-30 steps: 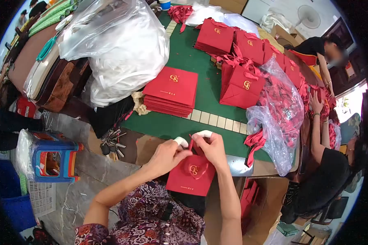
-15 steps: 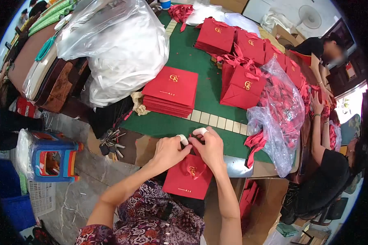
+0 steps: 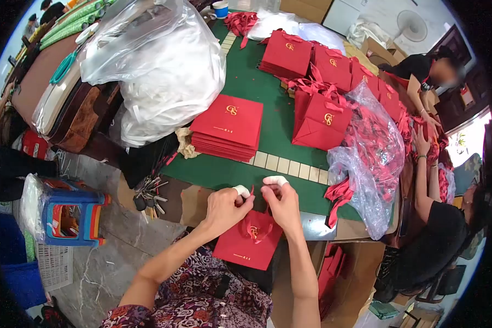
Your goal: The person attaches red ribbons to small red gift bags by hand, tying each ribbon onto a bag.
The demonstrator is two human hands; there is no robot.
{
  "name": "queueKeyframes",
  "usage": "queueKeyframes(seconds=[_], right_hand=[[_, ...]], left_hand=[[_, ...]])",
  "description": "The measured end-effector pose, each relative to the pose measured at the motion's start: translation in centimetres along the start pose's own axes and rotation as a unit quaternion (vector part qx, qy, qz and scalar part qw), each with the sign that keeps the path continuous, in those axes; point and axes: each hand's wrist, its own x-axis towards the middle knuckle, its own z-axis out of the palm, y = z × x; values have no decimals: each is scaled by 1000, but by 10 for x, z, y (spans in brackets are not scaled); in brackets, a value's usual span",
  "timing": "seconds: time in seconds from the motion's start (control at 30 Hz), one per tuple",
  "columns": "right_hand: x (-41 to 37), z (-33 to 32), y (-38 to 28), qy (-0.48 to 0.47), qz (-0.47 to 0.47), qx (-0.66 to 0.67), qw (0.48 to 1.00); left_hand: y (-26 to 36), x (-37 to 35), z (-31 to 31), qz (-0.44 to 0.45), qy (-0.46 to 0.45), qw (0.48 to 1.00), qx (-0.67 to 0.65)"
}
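Observation:
A small red paper gift bag (image 3: 240, 252) with a gold logo lies on my lap at the table's near edge, its ribbon handle looped over the front. My left hand (image 3: 227, 212) is closed in a pinch, and a red ribbon end (image 3: 252, 189) pokes out at its fingertips. Just to the right, my right hand (image 3: 282, 206) is curled above the bag's top edge, thumb against the fingers. A strip of ribbon seems to run up to it, but its grip is partly hidden. White wraps cover a fingertip on each hand.
Flat red bags (image 3: 227, 128) form a stack on the green table (image 3: 202, 175). Finished-looking bags with ribbons (image 3: 322, 117) stand at right, beside clear plastic (image 3: 374, 158) holding red ribbons. A white plastic sack (image 3: 169, 82) bulges at left. Keys (image 3: 150, 197) hang nearby. Two people work at right.
My hands, close together before, have drawn apart, with the left moving slightly left. The ribbon end now shows at my left fingertips. The bag has shifted slightly down and left.

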Motion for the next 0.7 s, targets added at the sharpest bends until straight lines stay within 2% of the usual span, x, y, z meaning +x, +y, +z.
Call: queueKeyframes(seconds=[0.03,0.1,0.17,0.3,0.4,0.47,0.5,0.57,0.6,0.63,0.7], right_hand=[[-2,-1,1,2,5,53,999],[-3,-5,1,-19,11,59,998],[-4,-7,-5,-89,89,80,989],[-4,-2,-1,-78,43,90,992],[-4,-5,-1,-87,22,73,993],[-7,-13,-5,-72,59,111,989],[-8,-17,-7,-59,91,151,983],[-10,-23,-6,-47,89,164,981],[-10,-26,-9,-32,100,174,979],[-10,-28,-10,-17,112,184,976],[-8,-24,0,-3,93,195,976]], left_hand=[[-1,-1,1,26,10,1000,-2],[0,-2,2,51,20,999,-4],[3,-2,2,83,25,996,-6],[4,-1,2,97,31,995,-10],[5,-2,-2,80,-23,996,14],[2,-1,-4,187,69,980,-25],[3,-5,-5,188,68,980,-26],[5,-22,-10,35,-11,988,-151],[0,-22,-16,117,-62,988,-78],[3,-25,-18,119,-64,988,-79],[13,-35,-27,-41,-235,963,-125]])
